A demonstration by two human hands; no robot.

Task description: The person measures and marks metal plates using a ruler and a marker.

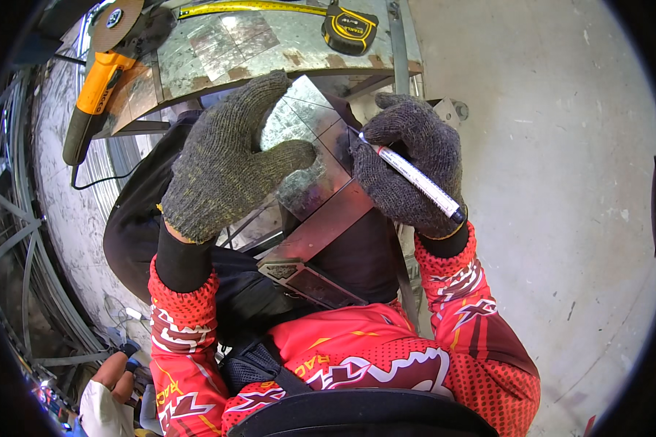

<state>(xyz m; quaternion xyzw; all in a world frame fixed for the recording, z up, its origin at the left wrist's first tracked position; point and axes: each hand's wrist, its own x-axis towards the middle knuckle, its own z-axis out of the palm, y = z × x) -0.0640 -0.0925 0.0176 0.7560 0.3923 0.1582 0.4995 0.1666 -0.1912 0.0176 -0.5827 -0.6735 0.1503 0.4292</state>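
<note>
My left hand (226,160), in a grey knitted glove, grips a shiny metal plate (299,113) by its left side, thumb across the top face. Dark lines cross the plate. My right hand (419,156), gloved the same way, is closed around a white marker pen (419,177) with a dark end toward me. The pen's tip is at the plate's right edge. Against the near part of the plate lies a square's flat metal blade (321,222). Its stock (310,282) rests over my lap.
Ahead is a metal-topped bench (299,62) with a lined metal sheet (233,44) and a yellow-black tape measure (350,30), tape pulled out leftward. An orange angle grinder (98,87) with a cable sits at its left end. Long metal strips (44,277) lie far left. Another person's hand (111,371) shows lower left.
</note>
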